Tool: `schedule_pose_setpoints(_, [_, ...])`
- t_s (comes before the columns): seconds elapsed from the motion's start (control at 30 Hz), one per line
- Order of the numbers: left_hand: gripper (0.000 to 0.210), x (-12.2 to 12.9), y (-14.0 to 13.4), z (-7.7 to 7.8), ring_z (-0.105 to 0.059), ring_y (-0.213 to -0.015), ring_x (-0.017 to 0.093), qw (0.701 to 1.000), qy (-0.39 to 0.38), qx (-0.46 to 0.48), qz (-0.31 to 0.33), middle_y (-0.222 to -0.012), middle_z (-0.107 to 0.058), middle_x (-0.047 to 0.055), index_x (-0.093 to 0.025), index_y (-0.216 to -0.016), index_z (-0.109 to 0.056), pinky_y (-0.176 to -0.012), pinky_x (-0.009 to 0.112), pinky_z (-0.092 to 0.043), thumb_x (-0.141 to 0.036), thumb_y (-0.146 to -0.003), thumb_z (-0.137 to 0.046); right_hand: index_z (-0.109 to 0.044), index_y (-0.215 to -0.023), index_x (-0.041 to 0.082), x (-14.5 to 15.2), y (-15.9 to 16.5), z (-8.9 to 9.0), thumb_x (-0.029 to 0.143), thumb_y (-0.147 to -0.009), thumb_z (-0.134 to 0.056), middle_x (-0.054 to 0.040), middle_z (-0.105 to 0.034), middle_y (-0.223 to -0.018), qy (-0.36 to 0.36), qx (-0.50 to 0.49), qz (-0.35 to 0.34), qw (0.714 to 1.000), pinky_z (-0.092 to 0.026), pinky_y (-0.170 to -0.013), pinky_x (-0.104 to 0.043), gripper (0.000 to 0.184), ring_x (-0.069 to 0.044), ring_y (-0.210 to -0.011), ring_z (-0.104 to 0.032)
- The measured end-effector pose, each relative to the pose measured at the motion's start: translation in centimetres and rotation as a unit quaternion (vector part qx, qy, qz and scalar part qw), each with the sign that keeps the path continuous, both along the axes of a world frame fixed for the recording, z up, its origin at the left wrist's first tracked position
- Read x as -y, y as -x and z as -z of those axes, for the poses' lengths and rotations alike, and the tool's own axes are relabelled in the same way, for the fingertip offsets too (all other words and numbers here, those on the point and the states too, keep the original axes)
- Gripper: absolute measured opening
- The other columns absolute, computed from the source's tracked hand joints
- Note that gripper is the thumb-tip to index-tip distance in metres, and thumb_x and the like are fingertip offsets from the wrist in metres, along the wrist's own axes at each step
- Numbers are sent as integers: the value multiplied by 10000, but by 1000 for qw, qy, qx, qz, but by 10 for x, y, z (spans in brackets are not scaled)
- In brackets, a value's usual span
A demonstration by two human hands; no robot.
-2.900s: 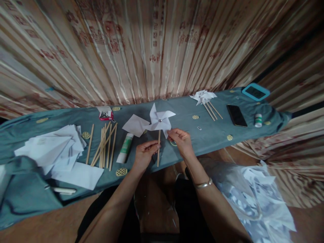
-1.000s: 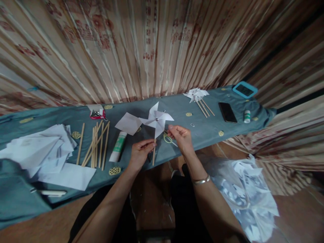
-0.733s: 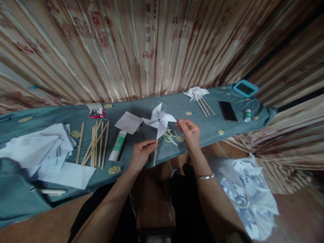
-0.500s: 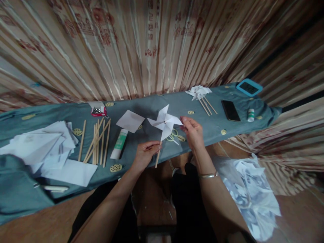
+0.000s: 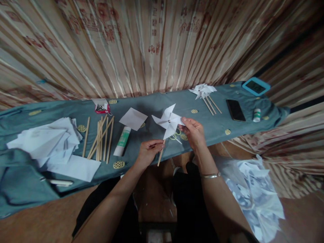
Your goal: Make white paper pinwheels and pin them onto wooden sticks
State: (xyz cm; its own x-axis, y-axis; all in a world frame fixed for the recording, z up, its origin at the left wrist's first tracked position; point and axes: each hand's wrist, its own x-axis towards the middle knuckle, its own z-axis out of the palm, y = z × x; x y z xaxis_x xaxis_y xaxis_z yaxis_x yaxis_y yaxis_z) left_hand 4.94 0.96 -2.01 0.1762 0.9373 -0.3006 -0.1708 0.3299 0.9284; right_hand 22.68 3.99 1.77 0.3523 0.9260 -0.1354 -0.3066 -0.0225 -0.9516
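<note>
A white paper pinwheel with a shiny pin at its centre is held up over the table's near side. My left hand pinches its wooden stick just beneath the blades. At the right blade, my right hand has thumb and fingers closed on the paper tip. Partly hidden behind the pinwheel lie scissors with pale green handles. To the left of it are a white paper square and a large green-and-white glue stick.
On the table's left side are a paper pile, several wooden sticks, an open box of pins and a white pen-like tool. Finished pinwheels, a phone, a small glue stick and a blue-framed clock stand right. A paper-filled bag sits on the floor.
The view has shifted slightly, so the table things appear a little further right. My right hand's fingers now reach further over the blade's tip; the left hand keeps its hold on the stick.
</note>
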Motion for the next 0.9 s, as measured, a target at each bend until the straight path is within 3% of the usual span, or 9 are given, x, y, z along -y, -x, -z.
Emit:
schedule_pose_setpoints(0.33, [234, 0, -2, 9, -582, -550, 113, 999, 12, 51, -1, -609, -697, 11, -162, -704, -763, -588, 238, -473, -260, -502, -829, -675, -599, 179, 3, 5, 3, 425, -448, -888, 19, -645, -539, -9, -2, 10, 1000, -454, -480, -165, 359, -60, -495, -561])
schedule_pose_setpoints(0.6, [246, -1, 1, 7, -586, -543, 117, 997, 22, 75, -13, -611, -706, 19, -160, -695, -765, -582, 242, -480, -263, -485, -840, -676, -608, 187, 1, 13, 11, 406, -549, -854, 22, -631, -556, -38, 30, -3, 999, -452, -467, -189, 289, -65, -478, -530])
schedule_pose_setpoints(0.9, [235, -3, 3, 9, -592, -544, 124, 997, 11, 67, -21, -613, -710, 20, -162, -700, -765, -569, 240, -478, -267, -501, -835, -667, -606, 192, -1, 20, 13, 402, -568, -850, 25, -626, -569, -43, 31, -10, 999, -464, -466, -194, 281, -65, -471, -523])
